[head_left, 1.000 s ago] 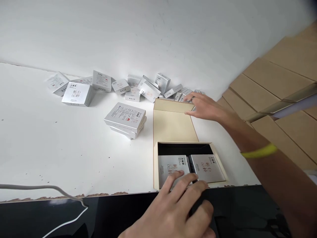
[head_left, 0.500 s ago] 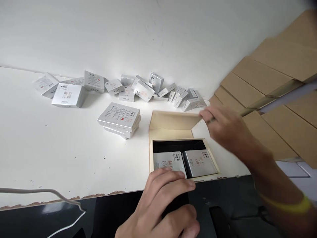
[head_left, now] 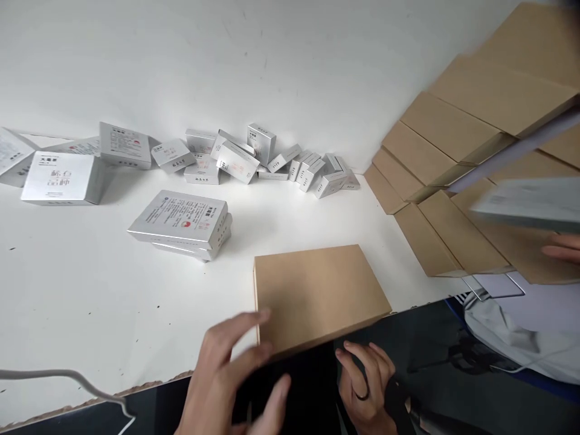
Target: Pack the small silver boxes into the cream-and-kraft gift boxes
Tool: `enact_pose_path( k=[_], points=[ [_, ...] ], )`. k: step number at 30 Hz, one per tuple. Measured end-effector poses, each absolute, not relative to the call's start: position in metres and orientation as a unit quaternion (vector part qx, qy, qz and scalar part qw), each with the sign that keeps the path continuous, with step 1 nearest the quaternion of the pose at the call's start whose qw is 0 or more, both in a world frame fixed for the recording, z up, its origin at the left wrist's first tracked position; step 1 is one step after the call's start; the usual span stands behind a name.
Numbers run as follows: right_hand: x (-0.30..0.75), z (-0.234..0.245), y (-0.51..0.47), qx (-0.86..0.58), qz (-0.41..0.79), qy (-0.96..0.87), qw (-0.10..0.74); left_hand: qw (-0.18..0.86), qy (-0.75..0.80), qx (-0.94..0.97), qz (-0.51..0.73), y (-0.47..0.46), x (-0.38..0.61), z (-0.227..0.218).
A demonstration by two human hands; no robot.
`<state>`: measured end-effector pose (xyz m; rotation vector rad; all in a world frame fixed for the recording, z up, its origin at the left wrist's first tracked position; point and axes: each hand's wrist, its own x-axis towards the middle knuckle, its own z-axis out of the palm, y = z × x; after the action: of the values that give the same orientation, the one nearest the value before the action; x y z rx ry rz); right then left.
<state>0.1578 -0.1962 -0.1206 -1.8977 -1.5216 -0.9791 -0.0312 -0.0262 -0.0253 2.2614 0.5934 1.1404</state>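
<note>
A brown cardboard gift box (head_left: 319,296) lies closed near the table's front edge. By its left end is my left hand (head_left: 226,374), fingers apart and slightly blurred, the fingertips over or just touching the corner. My right hand (head_left: 367,383), with a dark ring, is just below the box's front edge. Its fingers are half bent and hold nothing. The silver boxes seen inside earlier are hidden under the lid. To the left sits a short stack of flat silver boxes (head_left: 181,217).
A row of silver boxes (head_left: 240,162) lines the wall. Brown boxes (head_left: 457,133) are stacked at the right, where another person's hand (head_left: 564,248) is near a blurred pale flat box (head_left: 530,205). A cable (head_left: 67,377) crosses the front left edge.
The gift box's lid has gone from open to shut. My right hand has come down to the front edge. A person's hand and a pale box have appeared at the right.
</note>
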Motion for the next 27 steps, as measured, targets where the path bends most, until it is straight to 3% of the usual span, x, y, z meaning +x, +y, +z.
enact_pose_path(
  k=[4, 8, 11, 17, 24, 27],
  points=[
    [0.141, -0.148, -0.212, -0.752, -0.281, -0.472, 0.363, 0.279, 0.265, 0.872, 0.303, -0.002, -0.028, -0.052],
    [0.160, -0.139, -0.214, -0.755, -0.258, -0.409, 0.442, 0.305, 0.238, 0.896, 0.218, 0.017, -0.027, -0.057],
    [0.194, -0.115, -0.205, -0.741, -0.234, -0.451, 0.439, 0.303, 0.228, 0.911, 0.163, 0.031, -0.027, -0.047],
    [0.239, -0.090, -0.182, -0.716, -0.032, -0.542, 0.438, 0.341, 0.209, 0.909, 0.115, 0.047, -0.019, -0.037],
    [0.241, -0.095, -0.183, -0.708, -0.096, -0.575, 0.398, 0.370, 0.216, 0.891, 0.150, 0.044, -0.014, -0.046],
    [0.236, -0.108, -0.197, -0.745, -0.077, -0.514, 0.418, 0.366, 0.219, 0.891, 0.157, 0.035, -0.017, -0.051]
  ],
)
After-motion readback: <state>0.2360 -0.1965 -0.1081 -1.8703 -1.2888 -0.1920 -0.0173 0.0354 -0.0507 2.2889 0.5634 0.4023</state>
